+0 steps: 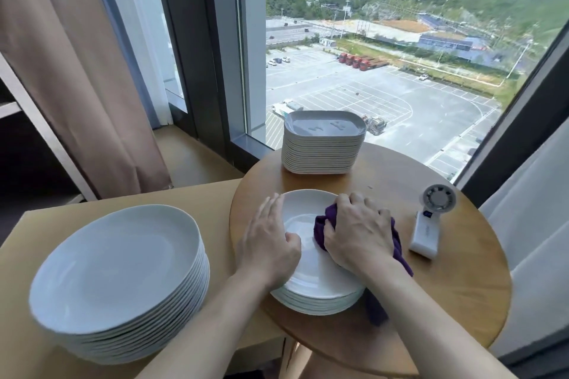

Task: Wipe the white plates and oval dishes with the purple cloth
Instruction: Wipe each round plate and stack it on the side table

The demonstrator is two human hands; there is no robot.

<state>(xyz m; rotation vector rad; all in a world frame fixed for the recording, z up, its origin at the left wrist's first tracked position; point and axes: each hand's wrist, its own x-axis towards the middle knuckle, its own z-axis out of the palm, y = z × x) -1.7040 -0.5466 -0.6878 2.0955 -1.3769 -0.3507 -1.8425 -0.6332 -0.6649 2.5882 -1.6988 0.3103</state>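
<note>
Hidden: my right hand (358, 231) covers most of the crumpled purple cloth (320, 229), fingers gripping it.
Plate: I see my left hand (266, 240) pressing flat fingers on the glossy round white plate (300, 209).

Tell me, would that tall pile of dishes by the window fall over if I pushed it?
Probably not from a gentle push: the stack of oval dishes is wide, neatly nested and upright. It is likely heavy, with so many dishes piled up. A hard shove might slide it off the round table, whose far edge is close, and dishes could break.
</note>
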